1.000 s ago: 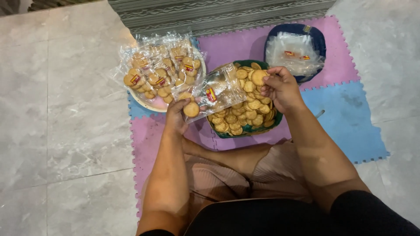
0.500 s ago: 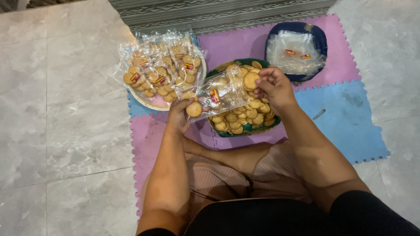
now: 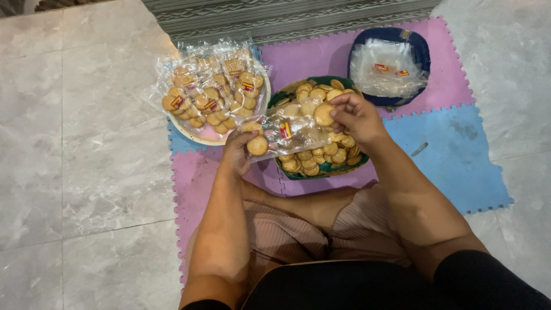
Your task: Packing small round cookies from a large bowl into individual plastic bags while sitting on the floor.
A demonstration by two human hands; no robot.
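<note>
**Bag in both hands over the green bowl**

We take the green bowl (image 3: 321, 169) of loose round biscuits (image 3: 338, 154) as our landmark. It sits on the pink foam mat (image 3: 313, 57), right in front of our crossed legs.

Left hand (image 3: 238, 152): just left of the bowl, fingers closed on the lower end of a clear plastic bag (image 3: 287, 131). One biscuit already sits in that bottom corner of the bag, beside our fingers.

Right hand (image 3: 356, 117): over the bowl's upper right part, fingertips pinched on a single biscuit (image 3: 323, 113) at the open end of the bag. We cannot tell whether this hand also grips the bag's edge.

The bag spans across the bowl's left half, held above the loose biscuits and slanting from lower left to upper right. It carries a small red and yellow label near its middle.

Left of the bowl and slightly beyond it: a pale round plate (image 3: 198, 133) piled with filled biscuit bags (image 3: 212, 86), its rim close to the bowl's. The plate overlaps the mat's left edge.

Beyond and right of the bowl: a dark blue tray (image 3: 422, 54) holding empty clear bags (image 3: 387, 72), near the bowl but apart from it.

Right of the bowl: a blue mat tile (image 3: 453, 166). Grey marble floor (image 3: 86, 172) surrounds the mats.
</note>
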